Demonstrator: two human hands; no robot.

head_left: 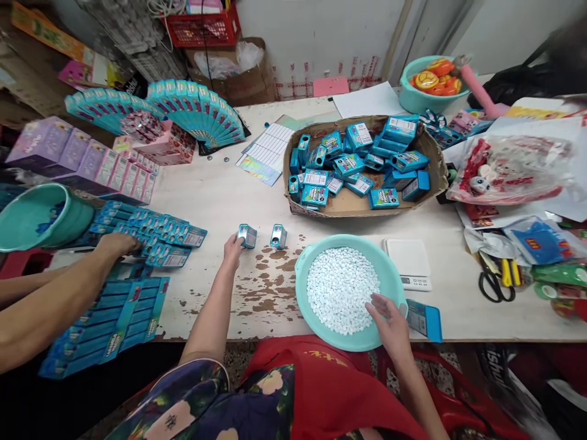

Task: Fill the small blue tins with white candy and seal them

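My left hand (233,252) is closed on the side of a small blue box (248,236), which stands on the table. Just right of it, a second small blue box (278,236) stands upright with a dark round hole facing me. My right hand (389,319) hangs over the right rim of a turquoise basin (303,299), fingers apart, with nothing visible in it. White candy-like pellets (343,287) cover the basin's bottom. A flat blue carton (424,320) lies at the table edge beside my right hand.
A cut-down cardboard box (358,211) of blue boxes stands behind the basin. A white scale (407,260) and black scissors (496,282) are on the right. At left, a co-worker's hand (117,244) reaches among stacked blue boxes (169,235), near a turquoise bucket (68,214).
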